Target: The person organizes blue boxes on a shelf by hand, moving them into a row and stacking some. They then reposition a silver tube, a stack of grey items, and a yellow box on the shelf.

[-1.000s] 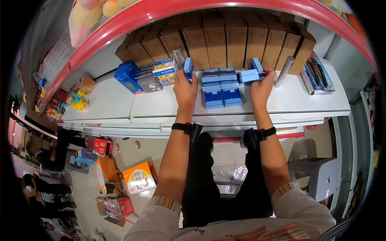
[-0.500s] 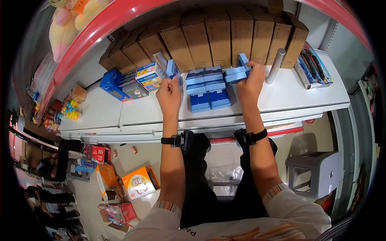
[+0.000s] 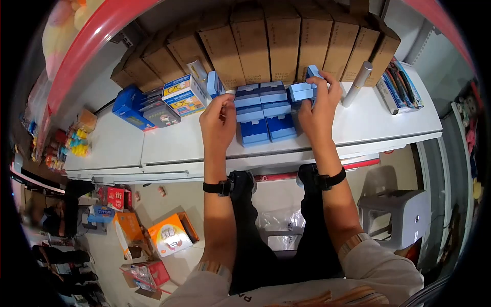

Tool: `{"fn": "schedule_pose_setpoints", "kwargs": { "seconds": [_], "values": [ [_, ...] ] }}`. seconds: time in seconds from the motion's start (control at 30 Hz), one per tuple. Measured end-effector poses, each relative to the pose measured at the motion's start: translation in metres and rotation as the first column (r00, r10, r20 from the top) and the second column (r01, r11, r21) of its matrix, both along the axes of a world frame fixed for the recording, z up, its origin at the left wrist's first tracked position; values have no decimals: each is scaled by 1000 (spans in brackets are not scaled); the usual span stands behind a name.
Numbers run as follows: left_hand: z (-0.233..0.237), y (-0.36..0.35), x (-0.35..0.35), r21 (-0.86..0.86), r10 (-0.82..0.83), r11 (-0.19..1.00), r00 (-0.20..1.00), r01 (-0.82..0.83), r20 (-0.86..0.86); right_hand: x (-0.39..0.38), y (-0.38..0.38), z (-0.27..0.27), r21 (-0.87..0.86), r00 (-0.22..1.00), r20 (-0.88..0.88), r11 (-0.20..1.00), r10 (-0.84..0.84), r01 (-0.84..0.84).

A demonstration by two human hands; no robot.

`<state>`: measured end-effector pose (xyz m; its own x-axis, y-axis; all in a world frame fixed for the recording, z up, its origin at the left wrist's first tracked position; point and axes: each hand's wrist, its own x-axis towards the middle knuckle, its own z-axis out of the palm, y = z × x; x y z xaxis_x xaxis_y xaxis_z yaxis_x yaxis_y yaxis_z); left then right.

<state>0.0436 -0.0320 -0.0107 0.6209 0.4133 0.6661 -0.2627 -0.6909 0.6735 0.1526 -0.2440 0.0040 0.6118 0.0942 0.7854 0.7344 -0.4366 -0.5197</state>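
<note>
Small blue boxes (image 3: 267,128) stand in stacked rows on the white shelf. My left hand (image 3: 217,122) is beside the left edge of these rows, its fingers loosely curled with nothing visible in them. Behind it, a single blue box (image 3: 215,84) stands upright beside a white-and-yellow box with glasses on it (image 3: 184,95). My right hand (image 3: 319,105) has thumb and fingers around the right end of light blue boxes (image 3: 300,92) at the right of the rows. Another light blue box (image 3: 312,71) stands just behind its fingertips, partly hidden.
Tall brown cartons (image 3: 284,43) line the back. Silver cylinders stand right (image 3: 357,84) and left (image 3: 197,70). Blue packages (image 3: 400,87) lie at the right end. Below are a grey stool (image 3: 394,217) and an orange-and-white carton (image 3: 171,236). A red rail (image 3: 97,56) curves overhead.
My left hand has let go of the upright blue box and moved right, towards the stacked rows. My right hand stays at the light blue boxes, its fingers raised slightly. The view has shifted a little.
</note>
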Motion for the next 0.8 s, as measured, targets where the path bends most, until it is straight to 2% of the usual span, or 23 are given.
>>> {"fn": "schedule_pose_setpoints", "kwargs": {
  "seconds": [0.1,0.2,0.3,0.4,0.5,0.6,0.7,0.8],
  "values": [
    [1,0,-3,-143,-7,990,1000,11,28,-1,2,-2,-10,1000,-4,1000,-19,19],
    [0,0,-4,-128,-39,991,997,30,-64,-4,3,2,-4,999,-32,1000,-22,22],
    [6,-7,-3,9,93,996,994,-93,-48,-5,4,2,5,999,-45,1000,-25,25],
    [-2,-3,0,-124,88,986,985,-107,-146,-4,5,0,5,999,-43,1000,-25,25],
    [1,-4,-2,-77,111,988,966,-132,-232,-2,3,-1,10,999,-44,1000,-10,10],
    [-1,-4,-2,-29,125,991,974,-132,-187,-3,1,-2,19,998,-62,1000,3,-2],
    [0,-3,-1,-102,78,990,985,-94,-153,-2,-1,-3,39,997,-79,999,24,-21],
    [-3,-1,2,-86,68,993,992,-77,-106,-3,-1,-2,47,994,-96,998,47,-43]
  ]
}}
